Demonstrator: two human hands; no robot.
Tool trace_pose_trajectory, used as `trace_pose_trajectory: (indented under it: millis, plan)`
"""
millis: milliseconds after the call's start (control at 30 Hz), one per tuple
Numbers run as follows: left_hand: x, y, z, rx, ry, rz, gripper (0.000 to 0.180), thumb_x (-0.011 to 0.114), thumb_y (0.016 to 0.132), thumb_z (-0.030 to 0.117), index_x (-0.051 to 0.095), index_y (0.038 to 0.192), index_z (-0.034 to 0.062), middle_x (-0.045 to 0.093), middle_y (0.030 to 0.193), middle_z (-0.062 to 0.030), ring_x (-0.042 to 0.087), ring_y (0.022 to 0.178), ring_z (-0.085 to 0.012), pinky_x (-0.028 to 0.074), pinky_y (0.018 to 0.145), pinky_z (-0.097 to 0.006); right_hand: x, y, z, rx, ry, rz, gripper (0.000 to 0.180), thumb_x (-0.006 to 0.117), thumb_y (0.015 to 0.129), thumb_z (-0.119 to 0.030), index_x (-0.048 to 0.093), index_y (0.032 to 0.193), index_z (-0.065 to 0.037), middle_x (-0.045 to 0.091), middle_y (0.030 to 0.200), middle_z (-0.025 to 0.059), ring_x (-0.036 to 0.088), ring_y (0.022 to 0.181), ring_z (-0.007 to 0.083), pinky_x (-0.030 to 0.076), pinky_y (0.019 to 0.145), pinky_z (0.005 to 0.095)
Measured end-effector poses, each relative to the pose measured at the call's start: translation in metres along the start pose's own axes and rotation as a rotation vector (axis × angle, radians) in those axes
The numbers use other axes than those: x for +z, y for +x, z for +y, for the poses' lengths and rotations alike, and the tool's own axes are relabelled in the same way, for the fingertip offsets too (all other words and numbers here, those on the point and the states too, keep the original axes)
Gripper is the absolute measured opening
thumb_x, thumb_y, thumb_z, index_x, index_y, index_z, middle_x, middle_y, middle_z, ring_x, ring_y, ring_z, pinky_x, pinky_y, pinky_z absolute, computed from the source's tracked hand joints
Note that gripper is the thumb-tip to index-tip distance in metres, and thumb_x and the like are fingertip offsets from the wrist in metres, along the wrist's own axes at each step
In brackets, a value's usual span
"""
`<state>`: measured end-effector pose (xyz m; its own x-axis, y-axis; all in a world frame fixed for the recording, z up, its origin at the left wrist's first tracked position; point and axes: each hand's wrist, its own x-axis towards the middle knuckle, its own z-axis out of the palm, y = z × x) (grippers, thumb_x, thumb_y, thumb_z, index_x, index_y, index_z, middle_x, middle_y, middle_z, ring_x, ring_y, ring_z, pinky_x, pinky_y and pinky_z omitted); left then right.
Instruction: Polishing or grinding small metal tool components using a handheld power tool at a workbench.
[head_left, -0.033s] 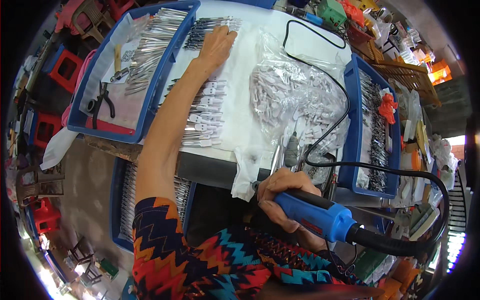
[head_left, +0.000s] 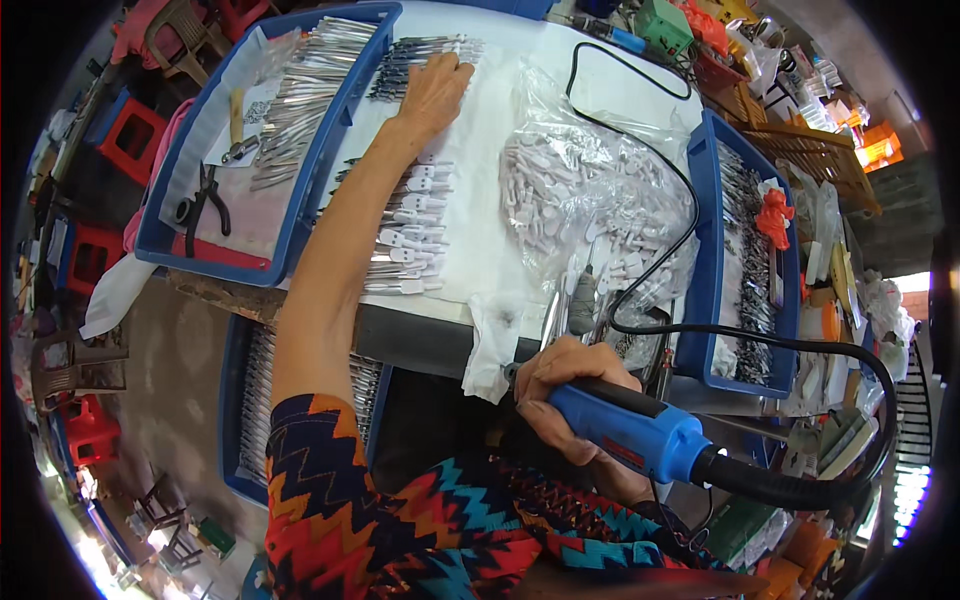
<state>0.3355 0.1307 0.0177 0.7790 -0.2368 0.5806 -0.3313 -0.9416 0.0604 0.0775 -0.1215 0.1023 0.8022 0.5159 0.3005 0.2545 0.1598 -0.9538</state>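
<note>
My left hand (head_left: 437, 95) reaches to the far part of the white table, its curled fingers down over a row of slender dark and silver metal tools (head_left: 408, 62). Its fingertips are hidden, so what they pinch cannot be made out. Nearer, partly behind my left forearm, lies another row of metal pieces with white flat ends (head_left: 415, 225). My right hand (head_left: 570, 390) is wrapped round a blue corded power tool (head_left: 640, 430) at the table's near edge. The tool's working end is hidden by the fingers.
A blue tray (head_left: 150, 235) at left holds silver tools and black pliers (head_left: 207, 205). A clear bag of white pieces (head_left: 590, 180) lies mid-table. The black cord (head_left: 690, 190) loops past it to a blue bin (head_left: 708, 240) of metal parts. Another blue bin (head_left: 232, 400) sits below the table.
</note>
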Motion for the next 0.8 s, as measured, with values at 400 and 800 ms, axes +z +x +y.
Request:
trace_pose_trajectory:
  millis: [400,800]
  plan:
    - [-0.093,-0.039,0.033,-0.275,-0.411,0.559,0.011,0.051,0.088,0.012,0.049,0.094,0.0037,0.058,0.080,-0.0101,0.057,0.069,-0.0254,0.045,0.062,-0.032,0.004,-0.009,0.024,-0.106,-0.013,0.146,0.030,0.065,0.070,0.003,0.045,0.091,-0.004,0.050,0.071,0.0062,0.051,0.060,0.0129,0.042,0.058,0.0269]
    - [-0.173,-0.212,0.176,-0.941,-1.586,-0.106,0.026,0.050,0.089,0.013,0.043,0.110,-0.0007,0.053,0.077,-0.0042,0.046,0.058,-0.0064,0.038,0.051,-0.019,0.015,0.005,0.017,-0.108,-0.011,0.354,0.018,0.069,0.065,0.001,0.057,0.078,0.001,0.058,0.065,0.0050,0.058,0.056,0.0112,0.045,0.050,0.0224]
